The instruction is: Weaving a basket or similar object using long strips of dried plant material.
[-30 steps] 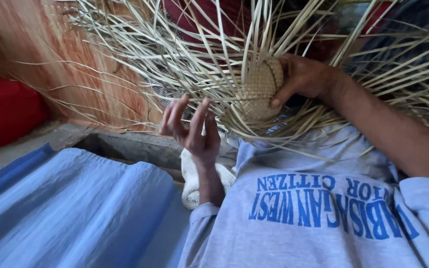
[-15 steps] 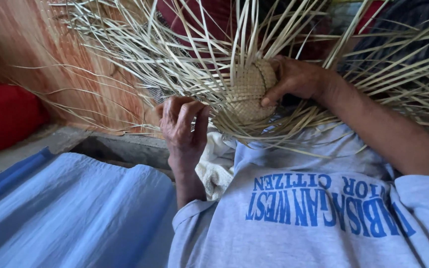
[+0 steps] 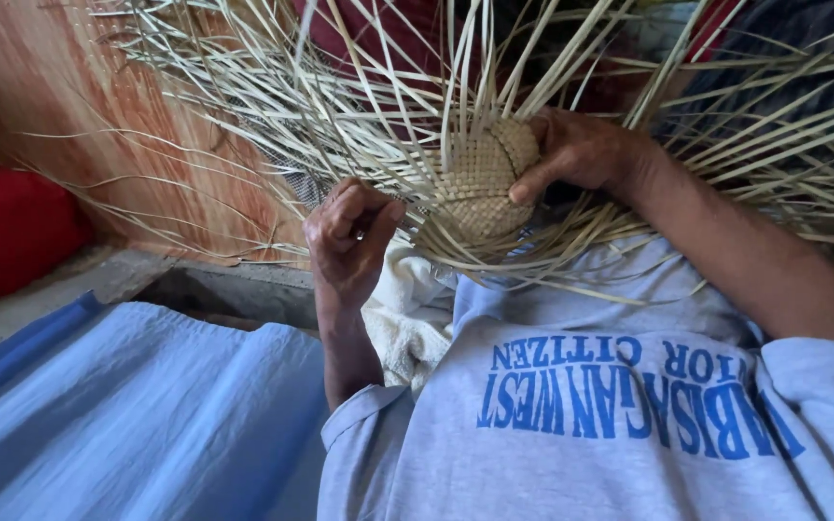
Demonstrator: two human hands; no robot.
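My left hand [image 3: 351,232] pinches pale straw strips [image 3: 272,106] at centre frame; my right hand [image 3: 576,154] grips the woven dome [image 3: 480,178], above my grey shirt's blue lettering [image 3: 629,391].

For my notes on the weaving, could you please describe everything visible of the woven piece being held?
The woven piece is a small rounded dome of pale, straw-coloured flat strips in a tight checker plait. Many long loose strips fan out from its edge in all directions. The right hand grips its side, thumb pressed on the weave; the left hand pinches strips beside it, above a grey shirt.
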